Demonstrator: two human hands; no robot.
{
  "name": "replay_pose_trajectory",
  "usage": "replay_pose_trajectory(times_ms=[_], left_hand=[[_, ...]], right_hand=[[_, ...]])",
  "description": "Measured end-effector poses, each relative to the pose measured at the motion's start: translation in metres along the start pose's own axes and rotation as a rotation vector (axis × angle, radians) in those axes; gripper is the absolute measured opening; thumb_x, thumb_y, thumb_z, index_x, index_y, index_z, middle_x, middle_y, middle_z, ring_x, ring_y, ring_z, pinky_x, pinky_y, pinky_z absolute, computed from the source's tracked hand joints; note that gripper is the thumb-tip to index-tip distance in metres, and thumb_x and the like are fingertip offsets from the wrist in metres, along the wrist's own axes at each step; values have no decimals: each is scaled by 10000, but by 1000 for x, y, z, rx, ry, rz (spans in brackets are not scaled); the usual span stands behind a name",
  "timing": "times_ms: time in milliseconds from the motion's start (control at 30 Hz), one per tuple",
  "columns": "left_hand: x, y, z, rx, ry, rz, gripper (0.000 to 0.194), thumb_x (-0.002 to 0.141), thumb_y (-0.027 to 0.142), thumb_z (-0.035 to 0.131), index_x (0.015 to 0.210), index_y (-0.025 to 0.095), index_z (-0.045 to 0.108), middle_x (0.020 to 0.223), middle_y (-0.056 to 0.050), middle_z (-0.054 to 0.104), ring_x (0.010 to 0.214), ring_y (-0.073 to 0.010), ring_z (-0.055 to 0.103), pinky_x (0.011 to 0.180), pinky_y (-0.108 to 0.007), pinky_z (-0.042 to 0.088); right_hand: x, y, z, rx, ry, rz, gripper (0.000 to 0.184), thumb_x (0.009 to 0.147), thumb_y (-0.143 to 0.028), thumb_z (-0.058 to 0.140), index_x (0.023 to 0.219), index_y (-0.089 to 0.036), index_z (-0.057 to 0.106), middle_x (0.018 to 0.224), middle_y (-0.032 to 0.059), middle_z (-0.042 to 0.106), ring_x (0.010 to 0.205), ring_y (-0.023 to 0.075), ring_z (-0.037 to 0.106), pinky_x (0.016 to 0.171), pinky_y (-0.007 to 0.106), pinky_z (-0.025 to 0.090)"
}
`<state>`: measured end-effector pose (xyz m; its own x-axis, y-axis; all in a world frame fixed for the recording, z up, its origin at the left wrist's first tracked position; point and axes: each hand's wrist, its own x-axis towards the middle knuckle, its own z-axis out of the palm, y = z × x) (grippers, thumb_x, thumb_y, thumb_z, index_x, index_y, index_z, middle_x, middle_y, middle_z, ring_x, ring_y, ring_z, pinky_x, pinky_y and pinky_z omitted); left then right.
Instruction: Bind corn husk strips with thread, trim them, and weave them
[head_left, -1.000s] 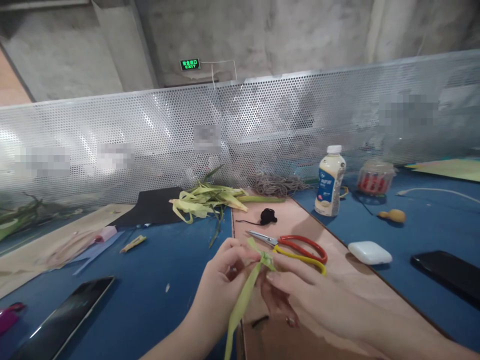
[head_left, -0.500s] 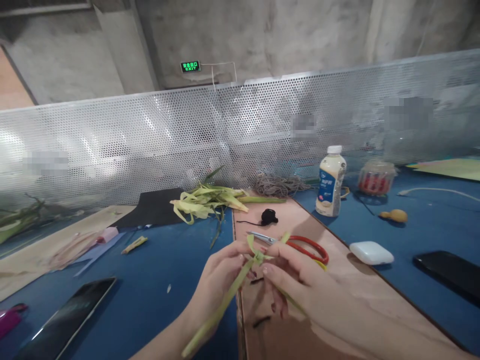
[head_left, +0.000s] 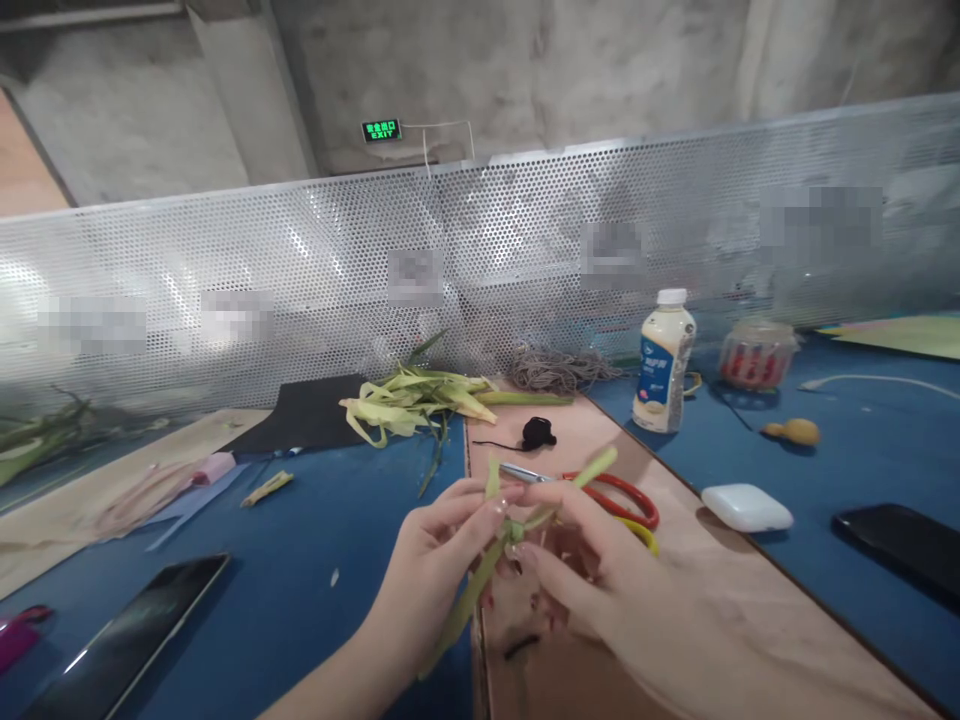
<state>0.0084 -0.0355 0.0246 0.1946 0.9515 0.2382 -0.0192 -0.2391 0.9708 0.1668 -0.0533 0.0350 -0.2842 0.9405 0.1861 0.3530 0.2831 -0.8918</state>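
Head view: leaf strip point(head_left: 489, 565) aslant, tail point(head_left: 448, 630) lower-left, pinched by left hand point(head_left: 431, 545) and right hand point(head_left: 619, 570).

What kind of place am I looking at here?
Probably a shared craft workroom in a plain industrial-style building: a lit exit sign hangs on a bare grey wall, and scissors, cord and green leaves lie on the work surface.

Scissors point(head_left: 634, 496) pt. hidden behind R hand point(head_left: 619, 565), R phone point(head_left: 904, 548) cut off by R edge.
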Motion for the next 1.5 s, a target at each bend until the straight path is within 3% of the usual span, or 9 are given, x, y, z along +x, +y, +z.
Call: replay_pose_trajectory(times_ms=[100,200,400,533,900,967,1067,1167,1500], left_hand=[[-1,2,0,107,-2,84,179,782,267,562,853,223,720,1108,-64,602,1039,-215,519,872,-295,421],[-2,-1,1,188,-27,143,180,786,236,557,879,230,711,1085,-63,625,1118,-211,466,925,-302,388],[-5,-1,5,325,-16,305,200,816,181,500,745,179,687,918,-57,640,899,-161,575,775,-236,457],[-10,2,7,440,2,427,208,829,131,449,725,161,626,859,-45,620,815,-135,582,731,-213,453],[-4,-7,5,425,45,215,217,874,251,380,766,184,556,929,-30,548,740,-115,560,618,-194,462],[-1,-9,2,478,11,224,205,873,268,377,769,189,536,842,-16,543,754,-128,553,687,-225,454],[-1,-11,1,417,-14,70,202,884,335,329,849,208,482,658,22,524,574,-118,535,543,-219,447],[-4,-10,5,357,-57,-17,166,872,344,361,846,212,457,610,42,515,537,-109,528,523,-208,432],[-9,-12,4,579,-134,145,124,848,230,372,754,198,447,634,26,529,556,-108,520,530,-196,393]], right_hand=[[0,-2,0,35,-2,-77,182,779,-263,526,957,-243,563,747,2,589,697,152,555,645,261,459],[2,3,4,110,-39,-121,125,809,-295,490,839,-223,588,701,-6,583,635,130,537,589,238,450],[2,10,12,241,-30,-8,178,790,-317,509,698,-190,592,621,-15,576,584,112,542,532,206,452],[0,7,10,292,-52,-60,215,775,-288,511,595,-178,556,550,-27,537,543,99,526,525,196,446],[5,14,8,232,-14,-10,245,795,-357,487,717,-224,678,593,-7,614,582,142,589,534,228,491],[5,15,7,205,31,16,253,805,-351,471,762,-220,683,637,6,637,670,164,610,579,244,504],[7,15,4,180,219,68,201,778,-293,495,825,-215,674,827,32,664,804,174,606,667,257,511],[12,19,3,230,183,24,209,750,-255,511,904,-199,641,849,37,655,716,153,605,667,272,510],[13,24,9,236,69,55,157,732,-275,537,822,-170,612,534,-43,504,434,82,480,390,179,444]])
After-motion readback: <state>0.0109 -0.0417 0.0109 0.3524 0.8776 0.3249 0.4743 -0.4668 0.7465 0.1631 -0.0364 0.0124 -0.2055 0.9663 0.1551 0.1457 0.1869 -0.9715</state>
